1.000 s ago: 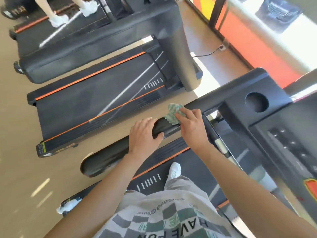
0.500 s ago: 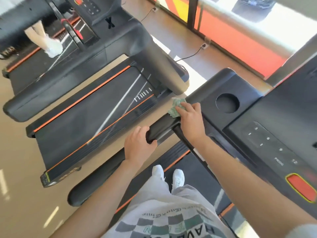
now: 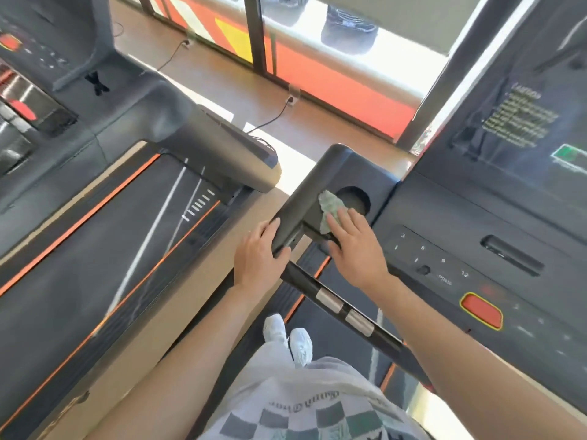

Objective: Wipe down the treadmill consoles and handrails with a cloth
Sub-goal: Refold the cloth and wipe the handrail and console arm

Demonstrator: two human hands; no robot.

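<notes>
A round cup hole [image 3: 355, 201] is seen just beside the cloth [image 3: 329, 208]. The cloth is pressed flat on the console [image 3: 330, 166] by the open right hand [image 3: 355, 249]. The handrail [image 3: 286, 230] is gripped by the left hand [image 3: 259, 260]. Before, the cloth was lower, on the handrail.

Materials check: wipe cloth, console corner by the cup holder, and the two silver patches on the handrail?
Cloth: soft green woven fabric, crumpled, limp edges. Console corner: likely matte black moulded plastic, rounded edges, dull sheen. Silver patches: look like brushed metal, bright reflections; possibly metallised plastic.
</notes>
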